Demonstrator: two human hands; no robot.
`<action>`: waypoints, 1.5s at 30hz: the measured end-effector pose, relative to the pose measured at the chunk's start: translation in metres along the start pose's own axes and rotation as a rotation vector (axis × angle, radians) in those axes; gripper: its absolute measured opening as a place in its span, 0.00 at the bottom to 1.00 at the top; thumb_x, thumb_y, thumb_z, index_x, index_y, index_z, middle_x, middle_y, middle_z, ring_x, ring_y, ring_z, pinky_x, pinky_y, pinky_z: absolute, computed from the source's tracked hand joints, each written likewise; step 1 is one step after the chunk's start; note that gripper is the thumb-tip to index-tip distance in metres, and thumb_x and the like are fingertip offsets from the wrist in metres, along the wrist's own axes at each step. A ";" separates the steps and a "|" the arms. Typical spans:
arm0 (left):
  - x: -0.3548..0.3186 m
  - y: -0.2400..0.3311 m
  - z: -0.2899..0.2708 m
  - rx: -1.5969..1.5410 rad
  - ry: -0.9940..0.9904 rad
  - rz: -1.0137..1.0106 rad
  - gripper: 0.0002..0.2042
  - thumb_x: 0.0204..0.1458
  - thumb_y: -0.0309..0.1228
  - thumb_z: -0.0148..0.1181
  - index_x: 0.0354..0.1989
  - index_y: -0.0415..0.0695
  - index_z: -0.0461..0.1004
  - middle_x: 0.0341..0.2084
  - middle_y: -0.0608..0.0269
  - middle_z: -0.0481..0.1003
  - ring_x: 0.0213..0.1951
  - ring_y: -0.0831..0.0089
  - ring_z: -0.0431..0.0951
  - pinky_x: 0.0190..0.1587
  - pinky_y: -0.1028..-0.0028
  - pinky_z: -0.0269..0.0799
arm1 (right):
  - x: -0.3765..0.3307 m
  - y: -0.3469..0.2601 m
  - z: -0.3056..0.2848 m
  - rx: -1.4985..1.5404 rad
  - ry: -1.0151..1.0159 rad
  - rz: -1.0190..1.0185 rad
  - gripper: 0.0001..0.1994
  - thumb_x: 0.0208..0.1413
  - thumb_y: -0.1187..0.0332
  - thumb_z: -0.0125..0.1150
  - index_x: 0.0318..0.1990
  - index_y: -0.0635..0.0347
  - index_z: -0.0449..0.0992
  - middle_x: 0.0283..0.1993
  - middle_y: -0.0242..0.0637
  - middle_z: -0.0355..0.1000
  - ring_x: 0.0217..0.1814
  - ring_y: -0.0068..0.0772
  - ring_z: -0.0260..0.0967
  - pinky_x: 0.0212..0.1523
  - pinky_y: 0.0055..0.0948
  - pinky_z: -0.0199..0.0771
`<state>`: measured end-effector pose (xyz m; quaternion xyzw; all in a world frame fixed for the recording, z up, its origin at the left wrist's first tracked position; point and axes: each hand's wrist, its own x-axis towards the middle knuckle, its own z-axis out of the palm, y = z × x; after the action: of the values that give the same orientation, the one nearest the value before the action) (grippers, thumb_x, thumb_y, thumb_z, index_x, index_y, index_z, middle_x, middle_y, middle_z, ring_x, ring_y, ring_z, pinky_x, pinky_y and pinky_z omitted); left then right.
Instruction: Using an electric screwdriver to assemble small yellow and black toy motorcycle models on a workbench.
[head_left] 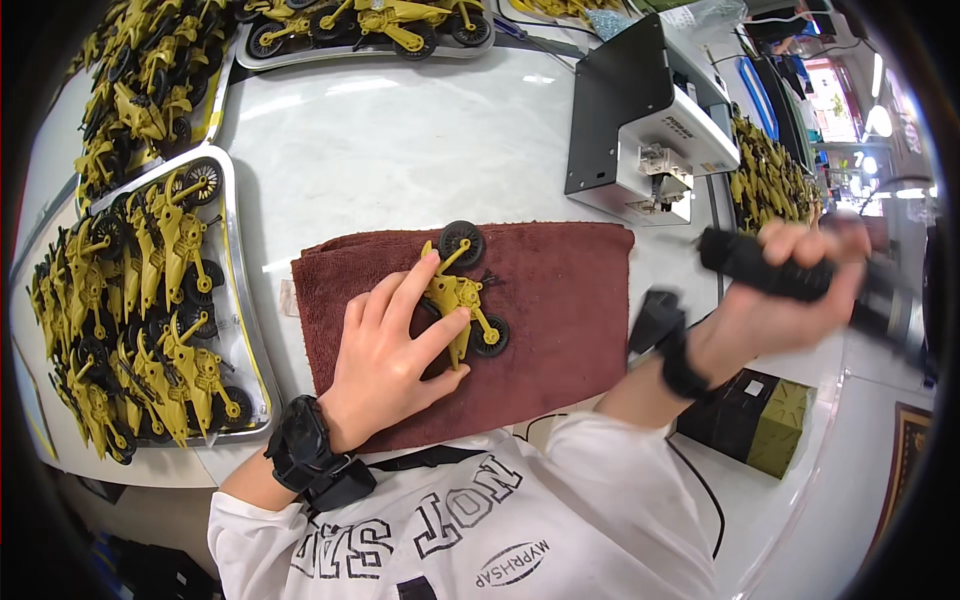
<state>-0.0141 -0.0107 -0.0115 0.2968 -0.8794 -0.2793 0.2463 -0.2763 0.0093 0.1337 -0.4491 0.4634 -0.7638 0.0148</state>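
Note:
A yellow toy motorcycle [458, 300] with black wheels lies on its side on a folded maroon towel [570, 300]. My left hand [390, 345] holds it against the cloth, its fingers spread along the body and the thumb at the lower end. Raised over the right side of the table, my right hand [810, 285] is wrapped round a black electric screwdriver [765, 265]. Motion blurs that hand and the tool, whose thin tip points left, apart from the motorcycle.
Trays of similar motorcycles stand at left, a metal-rimmed tray [262, 400] nearest, and another tray [470, 42] at the back. A black-and-white boxy machine [650, 120] stands back right, with more yellow parts [765, 175] beyond. A black and olive box [745, 425] sits below my right forearm.

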 end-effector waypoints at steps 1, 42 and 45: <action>0.001 0.000 0.001 0.004 0.003 -0.005 0.26 0.26 0.35 0.71 0.41 0.53 0.74 0.59 0.49 0.57 0.52 0.56 0.64 0.47 0.62 0.60 | 0.019 0.009 -0.005 0.030 0.110 0.050 0.17 0.55 0.63 0.50 0.49 0.59 0.62 0.21 0.33 0.63 0.16 0.26 0.59 0.21 0.29 0.65; -0.002 -0.006 -0.002 -0.087 0.002 0.021 0.28 0.28 0.35 0.71 0.45 0.51 0.72 0.57 0.51 0.59 0.53 0.53 0.62 0.50 0.58 0.59 | -0.114 0.034 0.090 0.097 -0.639 0.244 0.21 0.49 0.78 0.55 0.47 0.59 0.53 0.23 0.36 0.65 0.19 0.28 0.64 0.26 0.30 0.70; -0.001 -0.003 -0.002 -0.066 -0.022 0.010 0.28 0.29 0.35 0.71 0.45 0.52 0.72 0.57 0.51 0.59 0.53 0.53 0.61 0.51 0.58 0.59 | -0.119 0.039 0.086 0.050 -0.600 0.202 0.21 0.48 0.80 0.55 0.47 0.59 0.53 0.24 0.37 0.65 0.20 0.27 0.64 0.26 0.29 0.70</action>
<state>-0.0112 -0.0124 -0.0126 0.2808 -0.8738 -0.3102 0.2479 -0.1605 -0.0207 0.0400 -0.6056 0.4618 -0.6030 0.2376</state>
